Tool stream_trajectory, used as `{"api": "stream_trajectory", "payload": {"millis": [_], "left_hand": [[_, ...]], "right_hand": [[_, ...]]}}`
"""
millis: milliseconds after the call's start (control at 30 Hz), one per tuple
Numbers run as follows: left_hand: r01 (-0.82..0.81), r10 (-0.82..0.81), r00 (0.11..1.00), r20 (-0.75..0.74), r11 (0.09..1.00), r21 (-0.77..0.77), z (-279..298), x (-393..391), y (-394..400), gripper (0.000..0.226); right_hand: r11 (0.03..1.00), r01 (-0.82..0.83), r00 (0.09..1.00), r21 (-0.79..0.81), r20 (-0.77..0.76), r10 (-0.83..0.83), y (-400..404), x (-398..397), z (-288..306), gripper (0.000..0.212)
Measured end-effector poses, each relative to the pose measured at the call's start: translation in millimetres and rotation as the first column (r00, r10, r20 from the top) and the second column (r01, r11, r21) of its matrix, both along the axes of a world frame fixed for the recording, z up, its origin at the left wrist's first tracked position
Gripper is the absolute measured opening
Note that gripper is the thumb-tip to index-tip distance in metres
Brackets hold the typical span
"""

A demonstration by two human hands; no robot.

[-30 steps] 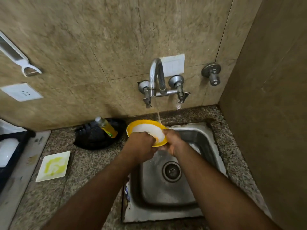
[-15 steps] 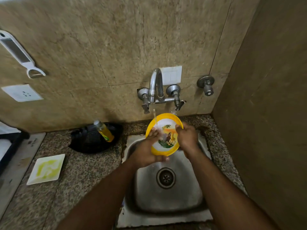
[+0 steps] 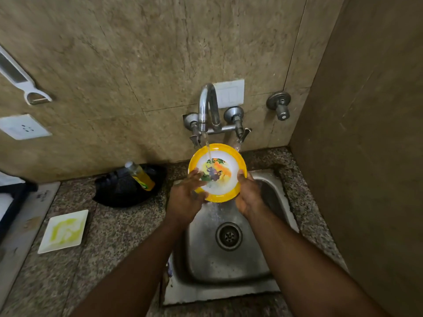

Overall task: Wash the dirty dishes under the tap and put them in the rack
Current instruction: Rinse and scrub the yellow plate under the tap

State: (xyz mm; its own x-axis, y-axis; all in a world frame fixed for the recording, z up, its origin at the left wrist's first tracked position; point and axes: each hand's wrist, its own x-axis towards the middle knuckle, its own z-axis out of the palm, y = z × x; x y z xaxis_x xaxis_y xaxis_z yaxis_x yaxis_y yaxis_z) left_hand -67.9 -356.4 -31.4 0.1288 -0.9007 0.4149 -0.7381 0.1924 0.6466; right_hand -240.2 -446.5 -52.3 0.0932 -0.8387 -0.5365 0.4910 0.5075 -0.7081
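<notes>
My left hand (image 3: 186, 197) and right hand (image 3: 248, 194) gripped the yellow-rimmed plate (image 3: 218, 186) at 9 and 3 o'clock, tap (image 3: 207, 106) water striking its 12 o'clock side.

Two plates are in view: one round yellow-rimmed plate (image 3: 217, 172) above the sink (image 3: 226, 266), and one square white plate (image 3: 64, 231) on the surface well to the left of the sink. There is one sink with one drain (image 3: 229, 235). One tap (image 3: 207, 106) stands behind the sink, with one separate valve (image 3: 279, 106) to its right. One bottle (image 3: 139, 175) lies left of the sink on one black pan (image 3: 123, 191). Two hands are at the round plate: the left hand (image 3: 186, 197) and the right hand (image 3: 248, 193).
</notes>
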Motion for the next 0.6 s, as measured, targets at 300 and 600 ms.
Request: {"api": "stream_trajectory", "payload": {"millis": [300,600], "left_hand": [[-0.132,0.148,0.976,0.160,0.986,-0.104,25,10,27,0.023],[-0.150,-0.016,0.939,0.344,0.881,0.450,13,-7,28,0.061]], "right_hand": [[0.966,-0.206,0.978,0.153,0.055,0.200,21,43,-4,0.036],[0.910,-0.376,0.799,0.172,-0.438,0.413,20,-1,39,0.008]]}}
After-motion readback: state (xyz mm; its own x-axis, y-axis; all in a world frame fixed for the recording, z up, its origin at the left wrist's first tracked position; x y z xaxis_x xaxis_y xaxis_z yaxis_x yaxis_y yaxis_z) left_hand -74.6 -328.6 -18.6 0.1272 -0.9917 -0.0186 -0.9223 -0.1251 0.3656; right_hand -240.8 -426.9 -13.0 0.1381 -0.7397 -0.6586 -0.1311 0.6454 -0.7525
